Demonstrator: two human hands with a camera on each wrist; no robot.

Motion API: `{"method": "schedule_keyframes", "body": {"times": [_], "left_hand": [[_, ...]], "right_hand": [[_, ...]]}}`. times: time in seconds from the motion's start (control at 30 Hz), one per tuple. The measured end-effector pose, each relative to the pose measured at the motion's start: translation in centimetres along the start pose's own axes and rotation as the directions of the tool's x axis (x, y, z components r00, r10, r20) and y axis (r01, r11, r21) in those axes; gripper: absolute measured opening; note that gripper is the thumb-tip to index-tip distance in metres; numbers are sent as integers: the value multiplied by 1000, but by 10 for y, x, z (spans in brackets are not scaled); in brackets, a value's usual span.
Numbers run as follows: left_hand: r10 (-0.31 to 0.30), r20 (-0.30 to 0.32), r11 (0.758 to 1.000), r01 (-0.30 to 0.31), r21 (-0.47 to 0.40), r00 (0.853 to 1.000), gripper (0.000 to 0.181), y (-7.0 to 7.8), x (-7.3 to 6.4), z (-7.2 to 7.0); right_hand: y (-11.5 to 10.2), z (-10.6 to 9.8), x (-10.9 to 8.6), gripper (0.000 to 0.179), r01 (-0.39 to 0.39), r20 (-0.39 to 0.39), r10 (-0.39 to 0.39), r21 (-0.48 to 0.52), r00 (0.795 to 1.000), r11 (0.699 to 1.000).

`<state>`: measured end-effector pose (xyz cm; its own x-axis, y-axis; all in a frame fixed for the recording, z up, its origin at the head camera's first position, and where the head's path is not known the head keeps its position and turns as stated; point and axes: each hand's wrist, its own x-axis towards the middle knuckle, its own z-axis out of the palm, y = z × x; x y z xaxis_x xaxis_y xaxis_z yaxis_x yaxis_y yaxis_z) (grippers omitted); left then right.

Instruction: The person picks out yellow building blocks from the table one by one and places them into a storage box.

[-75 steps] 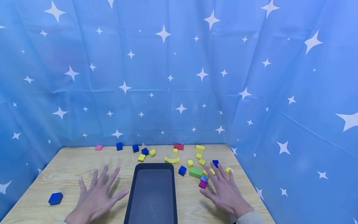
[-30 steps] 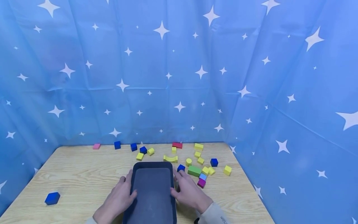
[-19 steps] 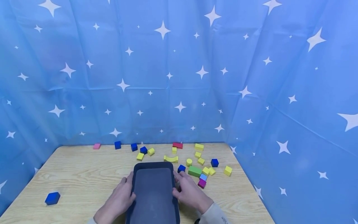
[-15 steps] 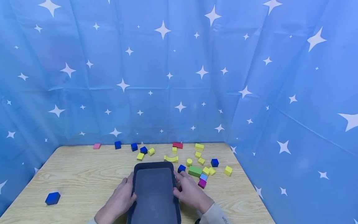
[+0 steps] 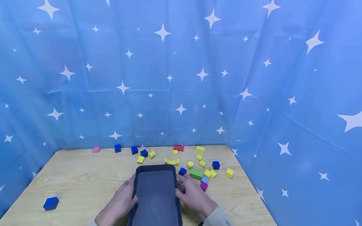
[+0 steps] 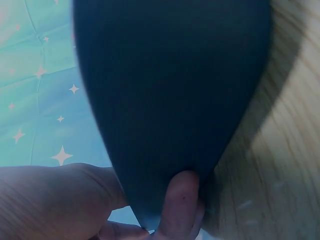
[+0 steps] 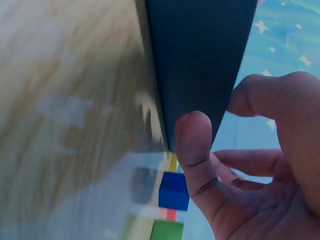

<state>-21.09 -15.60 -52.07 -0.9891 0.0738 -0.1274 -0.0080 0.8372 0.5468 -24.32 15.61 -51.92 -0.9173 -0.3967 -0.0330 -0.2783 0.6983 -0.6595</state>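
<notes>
2 long sides of a shallow, dark, rectangular tray [image 5: 155, 167] are clamped by the left hand [image 5: 121, 198] and right hand [image 5: 193, 193], near-centre at the pale wood-grain table [image 5: 82, 175]. Gripping looks done; multicoloured toy blocks [image 5: 196, 174] lie outside.

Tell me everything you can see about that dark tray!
The tray is dark blue-grey and rectangular, with rounded far corners, raised walls and a flat floor, bare where it shows. It looks smooth, maybe plastic or metal. Open side up, it stretches towards the back of the table, its near end out of view. The left hand and right hand grip opposite long sides. Whether it's lifted is unclear.
</notes>
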Motion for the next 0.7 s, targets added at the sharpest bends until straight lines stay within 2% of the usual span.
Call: {"method": "schedule_keyframes", "body": {"times": [0.13, 0.23, 0.3, 0.4, 0.53, 0.7], "left_hand": [[-4, 15, 1000, 4, 0, 1000, 84, -1, 2, -1], [-5, 12, 1000, 5, 9, 1000, 84, -1, 4, -2], [-5, 7, 1000, 5, 13, 1000, 84, -2, 3, -2], [0, -1, 1000, 0, 9, 1000, 84, -3, 2, -2], [-4, 5, 1000, 4, 4, 1000, 84, -4, 3, 1], [-21, 11, 1000, 21, 7, 1000, 85, -5, 5, 3]], "right_hand": [[6, -12, 2, 61, 59, -76, -63, -47, 995, 997], [10, -23, 10, 54, 100, -163, -118, -116, 980, 988], [13, -30, 18, 51, 102, -211, -138, -172, 968, 980], [17, -38, 31, 48, 62, -259, -129, -249, 957, 966], [25, -44, 48, 46, 6, -266, -98, -326, 959, 945], [32, -46, 62, 44, -3, -218, -75, -337, 973, 942]]}}
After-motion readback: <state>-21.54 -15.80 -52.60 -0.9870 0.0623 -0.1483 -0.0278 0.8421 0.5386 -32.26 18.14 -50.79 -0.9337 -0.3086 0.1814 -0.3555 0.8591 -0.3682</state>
